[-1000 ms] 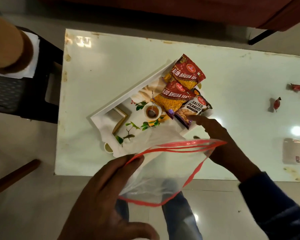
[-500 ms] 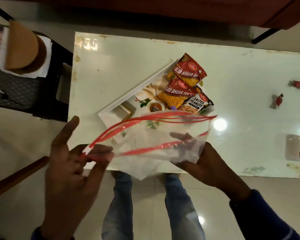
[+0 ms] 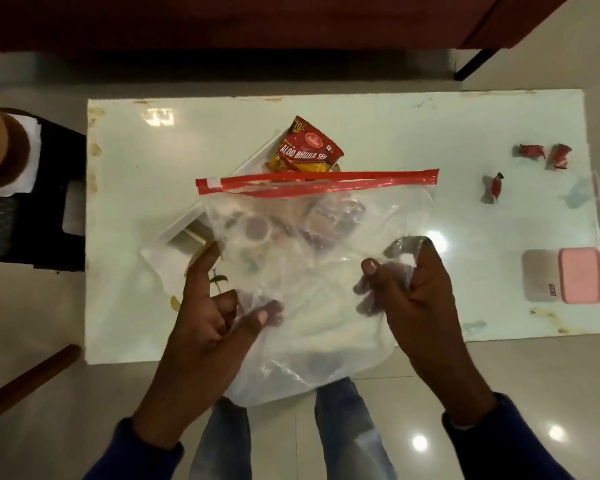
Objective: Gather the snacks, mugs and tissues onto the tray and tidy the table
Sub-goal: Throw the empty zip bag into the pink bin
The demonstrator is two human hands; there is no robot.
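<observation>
Head: zip bag (image 3: 312,271) held, zip strip horizontal.

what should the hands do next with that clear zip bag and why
Probably pull the red zip strip apart to open the clear bag. Both the left hand and the right hand pinch the film low down, the strip looks mostly closed, and three red candies lie loose on the table, right of the tray.

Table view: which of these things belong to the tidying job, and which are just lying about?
Job:
tray
Aloo Bhujia Sev packet
red-wrapped sweets
zip bag, held by left hand and right hand

Lying about:
pink-lidded box
black chair
</observation>
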